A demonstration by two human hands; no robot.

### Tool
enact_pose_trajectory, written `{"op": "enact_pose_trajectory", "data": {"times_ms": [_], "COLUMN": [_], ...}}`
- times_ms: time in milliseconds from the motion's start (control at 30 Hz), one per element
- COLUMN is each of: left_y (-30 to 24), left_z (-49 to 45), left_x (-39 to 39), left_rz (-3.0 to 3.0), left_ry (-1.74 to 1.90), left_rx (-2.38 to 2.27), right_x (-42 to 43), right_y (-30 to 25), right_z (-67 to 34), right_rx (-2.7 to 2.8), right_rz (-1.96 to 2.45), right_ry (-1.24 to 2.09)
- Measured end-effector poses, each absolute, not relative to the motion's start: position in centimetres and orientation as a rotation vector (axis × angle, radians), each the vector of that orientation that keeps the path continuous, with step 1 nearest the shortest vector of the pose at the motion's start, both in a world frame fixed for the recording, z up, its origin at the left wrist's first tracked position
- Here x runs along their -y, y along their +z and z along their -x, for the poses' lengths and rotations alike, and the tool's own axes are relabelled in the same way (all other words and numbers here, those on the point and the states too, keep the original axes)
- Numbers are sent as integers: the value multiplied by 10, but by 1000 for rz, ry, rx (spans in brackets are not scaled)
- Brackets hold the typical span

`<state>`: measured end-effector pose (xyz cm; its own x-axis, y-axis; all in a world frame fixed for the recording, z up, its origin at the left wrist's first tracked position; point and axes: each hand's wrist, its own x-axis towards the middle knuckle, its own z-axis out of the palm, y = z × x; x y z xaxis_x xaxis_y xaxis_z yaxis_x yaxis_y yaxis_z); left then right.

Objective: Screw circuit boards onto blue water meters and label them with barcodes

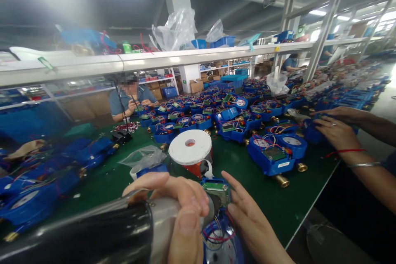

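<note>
My left hand is wrapped around a thick black and silver hand tool that runs in from the lower left. Its nose points at a small green circuit board, which stands on top of a blue water meter with red and white wires. My right hand lies against the right side of that board and meter. Its fingers are stretched out and its thumb is hidden.
A white tape roll and a clear plastic bag lie just beyond on the green table, among several blue meters. A co-worker's hands work at the right. Another person sits across the table under a shelf.
</note>
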<state>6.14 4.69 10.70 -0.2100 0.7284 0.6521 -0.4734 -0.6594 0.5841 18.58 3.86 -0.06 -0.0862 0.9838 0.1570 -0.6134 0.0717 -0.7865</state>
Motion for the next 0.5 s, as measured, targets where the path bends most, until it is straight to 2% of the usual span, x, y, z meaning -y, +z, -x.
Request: {"op": "enact_pose_trajectory", "data": {"times_ms": [367,500], "left_y": [99,102], "left_z": [-73,-80], "left_x": [-49,-40], "left_rz": [-1446,-1347], "left_ry": [2071,2107], "left_rx": [-323,-423], "right_x": [-42,-40], "right_y": [3,3], "right_z": [-188,-184], "right_rx": [1056,1043], "right_rz": [827,835], "right_ry": [1292,1295]}}
